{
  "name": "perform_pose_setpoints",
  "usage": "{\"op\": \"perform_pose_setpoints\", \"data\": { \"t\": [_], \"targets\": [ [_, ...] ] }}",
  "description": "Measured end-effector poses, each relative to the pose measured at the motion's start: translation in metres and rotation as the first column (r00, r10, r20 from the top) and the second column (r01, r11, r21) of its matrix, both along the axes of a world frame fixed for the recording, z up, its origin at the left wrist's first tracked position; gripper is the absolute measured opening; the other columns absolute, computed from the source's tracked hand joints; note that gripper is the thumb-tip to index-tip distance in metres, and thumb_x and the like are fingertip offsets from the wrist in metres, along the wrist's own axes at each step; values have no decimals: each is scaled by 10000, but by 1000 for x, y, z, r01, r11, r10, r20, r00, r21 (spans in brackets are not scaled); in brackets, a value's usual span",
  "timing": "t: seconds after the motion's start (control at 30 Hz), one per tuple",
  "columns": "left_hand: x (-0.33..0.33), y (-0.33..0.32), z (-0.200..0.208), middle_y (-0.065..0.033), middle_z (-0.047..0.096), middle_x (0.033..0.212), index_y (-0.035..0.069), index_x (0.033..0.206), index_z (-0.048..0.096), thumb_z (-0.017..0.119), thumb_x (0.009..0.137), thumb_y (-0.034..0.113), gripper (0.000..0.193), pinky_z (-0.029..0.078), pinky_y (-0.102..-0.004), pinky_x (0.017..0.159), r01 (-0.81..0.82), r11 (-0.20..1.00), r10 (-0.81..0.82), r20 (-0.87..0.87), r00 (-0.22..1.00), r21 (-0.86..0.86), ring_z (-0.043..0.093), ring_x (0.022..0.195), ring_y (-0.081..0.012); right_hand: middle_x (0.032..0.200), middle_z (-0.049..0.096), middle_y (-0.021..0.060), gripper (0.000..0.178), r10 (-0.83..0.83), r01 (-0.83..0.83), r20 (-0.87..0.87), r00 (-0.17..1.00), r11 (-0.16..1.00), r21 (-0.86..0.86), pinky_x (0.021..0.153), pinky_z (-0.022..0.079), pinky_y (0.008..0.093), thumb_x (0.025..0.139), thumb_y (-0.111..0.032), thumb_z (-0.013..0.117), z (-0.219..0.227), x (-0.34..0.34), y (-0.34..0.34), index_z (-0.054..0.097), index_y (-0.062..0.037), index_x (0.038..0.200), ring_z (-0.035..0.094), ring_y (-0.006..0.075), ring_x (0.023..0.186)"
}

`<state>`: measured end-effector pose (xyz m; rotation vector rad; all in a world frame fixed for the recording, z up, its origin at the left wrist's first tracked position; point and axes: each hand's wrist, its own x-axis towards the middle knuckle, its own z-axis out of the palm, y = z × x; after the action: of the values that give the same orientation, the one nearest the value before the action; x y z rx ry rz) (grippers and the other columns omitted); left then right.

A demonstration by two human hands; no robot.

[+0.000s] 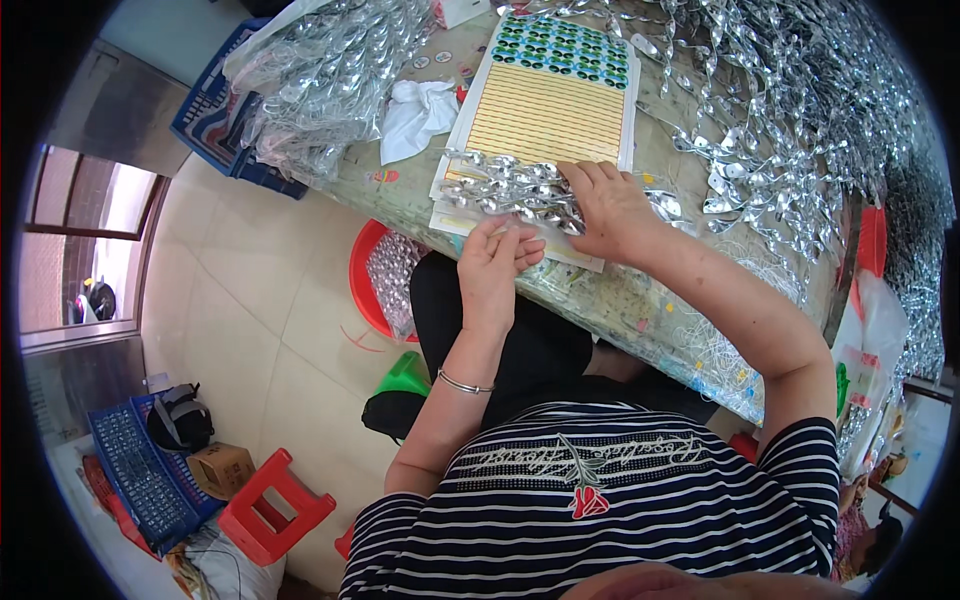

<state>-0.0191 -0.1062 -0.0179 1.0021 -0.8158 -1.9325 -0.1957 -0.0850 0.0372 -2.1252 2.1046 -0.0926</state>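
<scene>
A bunch of silver twisted strips (510, 190) lies across the lower part of a sheet card (545, 110) on the table. My right hand (615, 215) closes over the right end of the bunch, fingers curled round the strips. Just in front of the strips, my left hand (492, 262) is closed in a pinch, palm turned partly up. At its fingertips is thin, see-through plastic (535, 228), seemingly the edge of a clear bag. The card has rows of green round stickers (562, 50) at its far end and yellow striped rows below them.
Loose silver spirals (750, 150) are heaped at the right. Bagged spirals (320, 90) lie far left beside a blue crate (215, 110) and white cloth (417, 118). White strings (735, 330) tangle near the front edge. A red basin (362, 275) and red stool (270, 510) stand on the floor.
</scene>
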Motion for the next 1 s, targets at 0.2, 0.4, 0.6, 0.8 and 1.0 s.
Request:
{"op": "perform_pose_setpoints", "data": {
  "t": [0.2, 0.4, 0.6, 0.8, 1.0],
  "targets": [
    [5, 4, -4, -183, 596, 1023, -37, 1234, 425, 516, 947, 74, 321, 545, -301, 769, 25, 999, -25, 6, 1000, -33, 639, 877, -222, 1051, 574, 135, 555, -4, 5, -31, 1000, 1000, 15, 847, 472, 391, 669, -195, 728, 1, 0, -3, 471, -32, 1133, 563, 302, 1032],
    [6, 3, -4, -191, 583, 1060, -52, 1262, 394, 516, 949, 79, 361, 539, -309, 807, 52, 998, -52, 11, 999, -27, 632, 910, -227, 926, 609, 172, 425, 32, -32, 16, 999, 999, -25, 739, 503, 402, 673, -186, 717, -1, -1, -9, 498, -26, 1000, 626, 340, 859],
    [8, 4, -7, -189, 579, 1076, -65, 1261, 395, 517, 954, 100, 369, 530, -303, 833, 102, 994, -102, 0, 995, -49, 621, 948, -222, 805, 648, 161, 541, -140, 108, 159, 977, 974, 198, 709, 513, 405, 632, -222, 697, 10, -6, -9, 508, -10, 1093, 648, 322, 792],
    [0, 8, -4, -177, 572, 1140, -77, 1314, 375, 520, 961, 131, 435, 511, -304, 882, 131, 990, -134, -35, 990, -59, 596, 1028, -204, 876, 651, 208, 531, -247, 156, 300, 921, 942, 296, 735, 508, 397, 627, -246, 689, 12, -9, -3, 530, 9, 1065, 646, 336, 837],
    [-18, 5, 9, -110, 555, 1200, -62, 1344, 367, 533, 962, 170, 477, 455, -307, 953, 147, 974, -170, -128, 977, -173, 545, 1103, -151, 838, 647, 186, 550, -338, 182, 517, 786, 927, 329, 686, 512, 364, 605, -252, 697, 23, -13, -3, 538, 45, 1040, 649, 282, 762]
  ]
}}
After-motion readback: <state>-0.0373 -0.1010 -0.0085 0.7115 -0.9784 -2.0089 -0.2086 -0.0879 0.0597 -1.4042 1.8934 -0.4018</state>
